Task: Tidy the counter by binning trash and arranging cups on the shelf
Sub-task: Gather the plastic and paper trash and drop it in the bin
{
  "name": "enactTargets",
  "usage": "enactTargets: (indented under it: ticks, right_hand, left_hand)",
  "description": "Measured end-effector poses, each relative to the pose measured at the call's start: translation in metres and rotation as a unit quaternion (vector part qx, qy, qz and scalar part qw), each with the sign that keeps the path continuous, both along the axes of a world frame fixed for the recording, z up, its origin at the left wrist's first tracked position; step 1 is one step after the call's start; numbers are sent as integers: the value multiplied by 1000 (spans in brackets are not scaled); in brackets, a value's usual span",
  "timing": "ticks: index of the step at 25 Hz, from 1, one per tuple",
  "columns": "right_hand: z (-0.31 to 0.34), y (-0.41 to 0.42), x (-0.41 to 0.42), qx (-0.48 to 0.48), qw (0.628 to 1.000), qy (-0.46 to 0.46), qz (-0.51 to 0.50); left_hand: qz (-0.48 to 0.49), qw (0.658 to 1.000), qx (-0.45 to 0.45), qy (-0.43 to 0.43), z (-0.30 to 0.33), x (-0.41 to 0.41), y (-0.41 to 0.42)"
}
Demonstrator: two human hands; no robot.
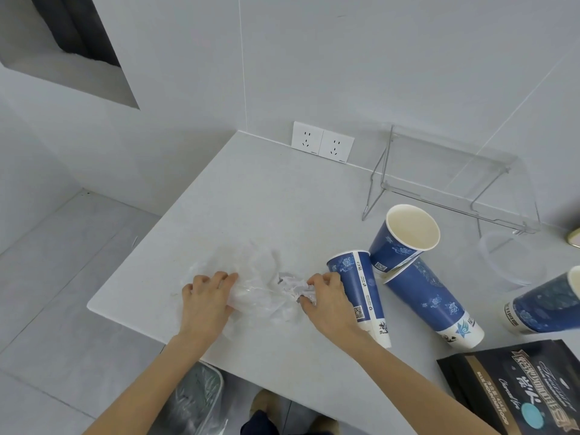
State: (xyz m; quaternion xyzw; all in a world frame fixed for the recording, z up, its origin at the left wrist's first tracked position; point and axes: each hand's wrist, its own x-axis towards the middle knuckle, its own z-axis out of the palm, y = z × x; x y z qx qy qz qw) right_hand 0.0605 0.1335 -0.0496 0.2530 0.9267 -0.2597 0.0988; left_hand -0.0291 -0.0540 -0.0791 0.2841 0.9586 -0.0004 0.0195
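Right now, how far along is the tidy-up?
Early. Nothing looks finished: the clear shelf holds no cups. In hand: both hands, left hand and right hand, are gathering the crumpled plastic and paper trash. Left: drop it in the bin, then shelve the blue cups.

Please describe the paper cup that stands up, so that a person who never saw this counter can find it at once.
Find the clear wire-legged shelf at the back right of the counter. Just in front of its left leg is the upright blue cup. Unlike the neighbouring blue cups, which lie on their sides, its open cream mouth faces up.
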Motion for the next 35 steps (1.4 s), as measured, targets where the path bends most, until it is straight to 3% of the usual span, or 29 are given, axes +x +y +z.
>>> enactTargets:
  ticks: [6,16,19,25,30,35]
  right_hand:
    - [-13,-10,2,91,991,-97,33]
    - [-19,-22,-14,217,970,-87,62]
    - [-26,-17,-11,165,974,-107,110]
    - [-6,-23,-4,94,986,-30,133]
    - [13,-32,-6,-12,987,66,149]
    - [22,-67,-9,-135,971,61,190]
  left_hand:
    - [36,999,23,12,-9,4,-4]
    - [49,997,38,49,-20,6,-24]
    - [63,996,36,43,-19,13,-33]
    - [145,988,50,-18,-12,45,-49]
    - [259,958,116,-36,-1,82,-72]
    - [376,913,147,-62,9,130,-97]
